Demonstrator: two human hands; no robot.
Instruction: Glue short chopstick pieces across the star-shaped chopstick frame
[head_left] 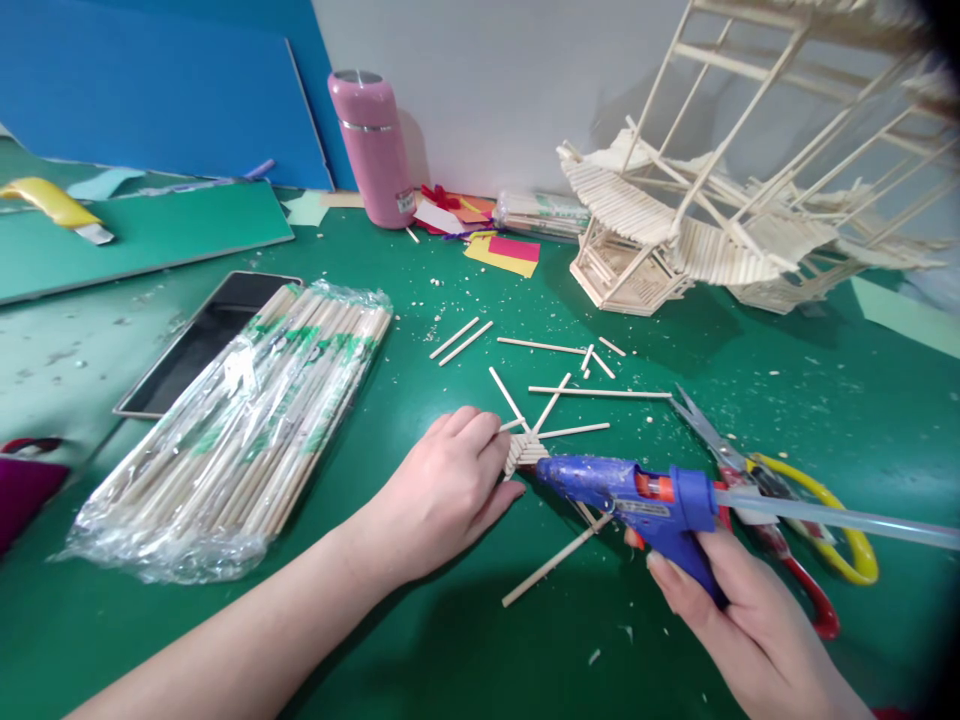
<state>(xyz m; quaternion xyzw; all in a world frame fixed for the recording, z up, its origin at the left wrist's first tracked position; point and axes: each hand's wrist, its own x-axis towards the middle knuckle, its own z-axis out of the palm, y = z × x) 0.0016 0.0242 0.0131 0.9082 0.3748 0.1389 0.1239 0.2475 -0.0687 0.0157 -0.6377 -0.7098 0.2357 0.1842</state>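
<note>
My right hand (739,600) is wrapped round the handle of a blue hot glue gun (622,490), with a clear glue stick (840,520) jutting from its back end. The gun's nozzle points left and meets a small wooden-stick frame (534,450), whose thin sticks radiate from a slatted centre. On the frame's left side, my left hand (457,475) is closed with its fingertips gripping the edge. The fingers partly cover the frame, and the gun hides some of its lower sticks. A longer stick (555,562) slants out below the nozzle.
Scissors (720,440) lie right of the glue gun. Loose sticks (600,392) lie behind the frame. Bagged sticks (247,430) rest partly on a black phone (202,340) at left. A pink flask (371,150), a wooden model (675,220) and a yellow cutter (52,203) stand or lie farther back.
</note>
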